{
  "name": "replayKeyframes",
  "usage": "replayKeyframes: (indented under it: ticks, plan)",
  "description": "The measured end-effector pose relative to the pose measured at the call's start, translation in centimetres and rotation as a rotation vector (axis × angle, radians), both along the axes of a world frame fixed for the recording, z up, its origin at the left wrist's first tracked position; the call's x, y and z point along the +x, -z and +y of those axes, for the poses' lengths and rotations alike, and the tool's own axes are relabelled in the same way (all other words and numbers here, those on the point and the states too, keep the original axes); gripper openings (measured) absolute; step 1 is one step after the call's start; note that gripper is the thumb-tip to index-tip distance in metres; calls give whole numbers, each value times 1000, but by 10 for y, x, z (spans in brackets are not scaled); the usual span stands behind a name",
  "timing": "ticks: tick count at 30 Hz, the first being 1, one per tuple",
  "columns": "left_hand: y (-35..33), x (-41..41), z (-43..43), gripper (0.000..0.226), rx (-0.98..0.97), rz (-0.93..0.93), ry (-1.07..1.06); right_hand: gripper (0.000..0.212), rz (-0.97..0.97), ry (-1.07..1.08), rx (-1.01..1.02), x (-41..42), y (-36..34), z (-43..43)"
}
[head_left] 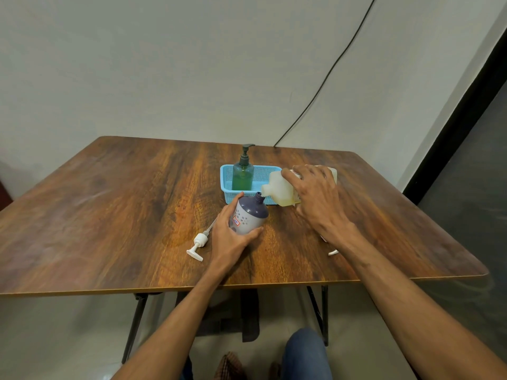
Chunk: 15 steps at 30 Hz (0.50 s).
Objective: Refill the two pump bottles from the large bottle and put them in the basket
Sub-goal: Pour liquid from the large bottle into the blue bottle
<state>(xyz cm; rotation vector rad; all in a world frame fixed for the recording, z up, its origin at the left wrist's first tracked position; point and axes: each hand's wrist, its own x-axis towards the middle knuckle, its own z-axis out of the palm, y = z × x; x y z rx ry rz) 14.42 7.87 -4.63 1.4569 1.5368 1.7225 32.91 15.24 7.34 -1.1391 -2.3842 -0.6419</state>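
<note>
On the wooden table, furthest left of the working things, a white plastic pump head with its dip tube lies flat, loose, just left of the left hand. That hand is wrapped around the lower body of a purple-grey round plastic pump bottle with a pale flowered label, fingers closed on it, thumb on the near side. The bottle is uncapped and leans, its long axis running up and to the right so the open neck points toward the far right.

Directly above that neck sits the spout of a large translucent cream plastic refill bottle, tipped nearly onto its side, its long axis running left to right with the mouth at the left end, lowest. The two openings are touching or all but touching; I cannot tell which, nor whether liquid is running. The pour turns on keeping the spout right over that neck.

The right hand grips the large bottle from above, fingers curled over its body.

Behind both, on the far side, a light blue perforated plastic basket holds a green translucent pump bottle with a dark pump, upright at its left end. By my reading, the purple bottle is being filled and is not yet in the basket.
</note>
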Motion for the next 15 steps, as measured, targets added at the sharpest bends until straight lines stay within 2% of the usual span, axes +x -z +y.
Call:
replayKeyframes:
  ticks: [15]
  plan:
    - [-4, 1, -2, 92, 19, 3, 12, 80, -3, 11, 13, 2, 1, 1]
